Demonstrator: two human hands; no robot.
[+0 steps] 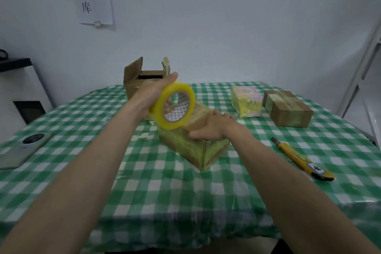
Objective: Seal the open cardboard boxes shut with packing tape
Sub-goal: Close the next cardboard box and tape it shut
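On checked table [165, 187], mid: taped box [193, 146] lying under both hands. Left hand [152, 95] gripping yellow tape roll [175, 107], fingers curling through core, holding it tilted above box. Right hand [212, 128] pressing flat on box top, fingers spread. Behind box: open box [136, 80], flaps standing up. Right of box: knife [303, 159], two sealed parcels [286, 107].

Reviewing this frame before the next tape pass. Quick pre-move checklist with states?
1. Left hand grips tape roll: ok.
2. Right hand presses flat on the box being taped: ok.
3. Tape strip runs from roll to that box: cannot tell, blurred.
4. Utility knife on the table, beside the right forearm: ok.
5. Knife blade retracted: cannot tell.
6. Rear box sealed: not ok, flaps up.
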